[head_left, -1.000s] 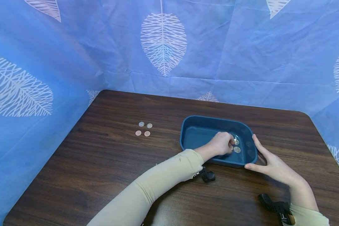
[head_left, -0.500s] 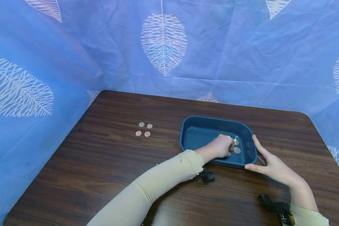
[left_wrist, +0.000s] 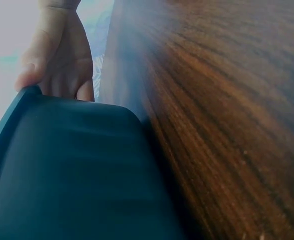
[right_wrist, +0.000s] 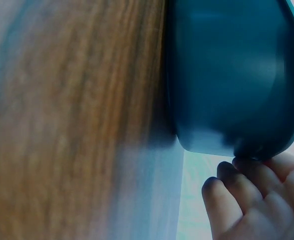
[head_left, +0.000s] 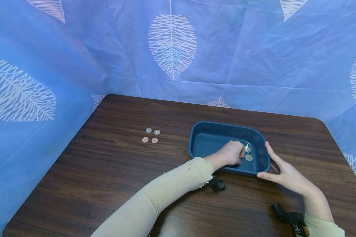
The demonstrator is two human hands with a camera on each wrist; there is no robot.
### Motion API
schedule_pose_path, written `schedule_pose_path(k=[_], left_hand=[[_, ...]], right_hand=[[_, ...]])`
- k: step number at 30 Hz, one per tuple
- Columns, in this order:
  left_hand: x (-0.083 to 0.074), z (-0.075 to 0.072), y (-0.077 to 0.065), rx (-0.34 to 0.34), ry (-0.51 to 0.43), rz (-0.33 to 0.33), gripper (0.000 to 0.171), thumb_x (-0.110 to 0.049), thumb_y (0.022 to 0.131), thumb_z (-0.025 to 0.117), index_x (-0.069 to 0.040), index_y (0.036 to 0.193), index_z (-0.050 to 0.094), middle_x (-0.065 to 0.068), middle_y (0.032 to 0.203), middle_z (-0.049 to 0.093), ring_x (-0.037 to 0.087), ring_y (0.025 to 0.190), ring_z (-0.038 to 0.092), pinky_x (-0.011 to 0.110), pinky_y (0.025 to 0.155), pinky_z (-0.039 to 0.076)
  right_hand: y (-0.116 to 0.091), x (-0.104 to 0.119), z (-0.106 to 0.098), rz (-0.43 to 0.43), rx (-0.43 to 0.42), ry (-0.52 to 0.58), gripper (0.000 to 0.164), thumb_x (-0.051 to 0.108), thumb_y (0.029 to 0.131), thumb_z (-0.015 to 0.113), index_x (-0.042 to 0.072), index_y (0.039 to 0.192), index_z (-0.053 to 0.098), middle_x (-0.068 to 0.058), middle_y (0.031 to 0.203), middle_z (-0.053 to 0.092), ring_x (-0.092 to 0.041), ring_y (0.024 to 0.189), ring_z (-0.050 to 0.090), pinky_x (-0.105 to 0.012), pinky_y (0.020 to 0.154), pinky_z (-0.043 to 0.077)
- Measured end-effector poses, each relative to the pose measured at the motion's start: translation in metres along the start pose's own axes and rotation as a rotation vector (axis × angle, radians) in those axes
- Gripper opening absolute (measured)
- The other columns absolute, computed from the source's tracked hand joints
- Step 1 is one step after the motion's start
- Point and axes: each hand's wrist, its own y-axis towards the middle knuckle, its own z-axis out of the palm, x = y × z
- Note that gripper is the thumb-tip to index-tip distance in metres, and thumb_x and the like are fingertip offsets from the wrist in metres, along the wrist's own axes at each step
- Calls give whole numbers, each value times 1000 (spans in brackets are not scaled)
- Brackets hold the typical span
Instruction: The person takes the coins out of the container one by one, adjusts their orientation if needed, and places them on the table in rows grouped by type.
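Observation:
A dark blue rectangular plastic box (head_left: 206, 144) sits on the wooden table in the head view. Two silvery coins (head_left: 249, 157) lie on its floor towards the right end. My left hand (head_left: 232, 153) reaches into the box with curled fingers, right beside these coins. Its fingertips are hidden, so whether it pinches a coin does not show. My right hand (head_left: 284, 171) holds the box's right end, thumb at the near corner and index finger at the far side. The right wrist view shows its other fingers (right_wrist: 222, 200) bent near the box's end wall (right_wrist: 227, 90).
Several coins (head_left: 154, 140) lie in a square group on the table (head_left: 106, 171), left of the box, silvery ones behind coppery ones. A blue cloth with white leaf patterns (head_left: 172, 46) hangs behind the table's far edge and along the left side.
My left hand has shifted very slightly left and down inside the box. The sliver seen beneath its fingers a second ago is now hidden. The right hand and box have stayed put.

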Motion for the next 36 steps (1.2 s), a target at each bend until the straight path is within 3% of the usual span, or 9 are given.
schedule_pose_path(k=[5, 10, 19, 24, 30, 36], left_hand=[[1, 0, 2, -11, -8, 15, 9, -10, 80, 68, -16, 75, 66, -13, 75, 59, 0, 66, 47, 11, 63, 38], [4, -2, 1, -39, -86, 69, 11, -9, 81, 66, -17, 74, 68, -13, 73, 62, -2, 62, 48, 8, 59, 38], [5, -7, -3, -100, -368, 80, 6, -15, 79, 69, -17, 73, 67, -12, 65, 61, -4, 57, 52, 10, 53, 42], [4, -10, -8, -86, -473, 100, 5, -15, 80, 68, -17, 75, 67, -13, 63, 61, -2, 59, 55, 12, 55, 44], [3, -28, -23, -48, -565, 123, 3, -14, 83, 65, -14, 81, 67, -10, 69, 63, 7, 67, 62, 15, 57, 47], [25, -47, -39, -106, -600, 118, 6, -18, 85, 64, -13, 85, 68, -9, 70, 63, 9, 67, 61, 19, 56, 47]], right_hand=[[0, 0, -1, 7, -1, -9, 96, 33, 87, 61, 40, 138, -20, -9, 150, -13, -49, 131, 10, -64, 89, 29], [1, 0, -2, 8, -1, -22, 95, 34, 87, 60, 37, 139, -19, -12, 150, -12, -49, 131, 11, -63, 89, 31], [0, -1, -2, 7, -2, -3, 95, 32, 87, 61, 40, 139, -18, -6, 150, -13, -48, 132, 9, -64, 87, 30], [0, -3, 1, 3, 10, 18, 94, 31, 88, 60, 40, 139, -18, -3, 149, -14, -47, 132, 8, -64, 88, 30], [0, -3, 0, -3, 7, 17, 94, 31, 88, 60, 37, 140, -18, -3, 149, -15, -49, 131, 10, -63, 88, 30], [1, -3, 1, 2, -6, -6, 96, 34, 87, 60, 35, 140, -19, -3, 150, -16, -49, 131, 12, -62, 90, 29]])
